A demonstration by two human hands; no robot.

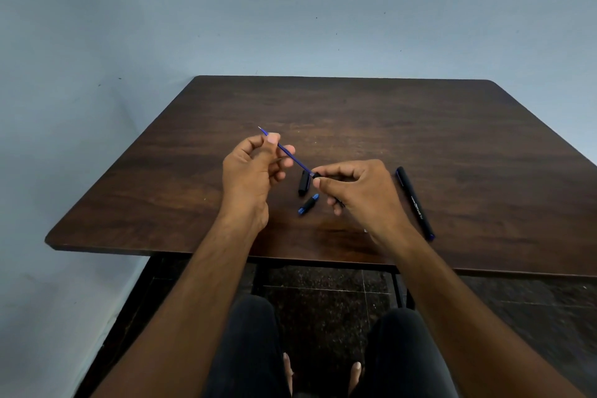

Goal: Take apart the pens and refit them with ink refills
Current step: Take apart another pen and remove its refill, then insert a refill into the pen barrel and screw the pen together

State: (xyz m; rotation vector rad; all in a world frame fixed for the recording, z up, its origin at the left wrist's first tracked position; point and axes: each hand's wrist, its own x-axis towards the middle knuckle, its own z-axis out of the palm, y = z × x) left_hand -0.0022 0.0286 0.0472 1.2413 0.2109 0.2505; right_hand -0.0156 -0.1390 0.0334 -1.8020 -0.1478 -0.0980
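My left hand [255, 165] pinches a thin blue ink refill [292, 155] whose metal tip points up and to the left. The refill's lower end sits at the mouth of a black pen barrel [318, 175], which my right hand [358, 191] grips and mostly hides. Both hands hover just above the brown table [387, 126]. Under them lie a black cap [304, 182] and a short black piece with blue ends [308, 204]. A whole black pen [415, 202] lies to the right of my right hand.
The table's near edge runs just below my wrists, with its dark frame and a speckled floor underneath. My knees in dark trousers and my bare feet show at the bottom. A pale blue wall stands behind and to the left.
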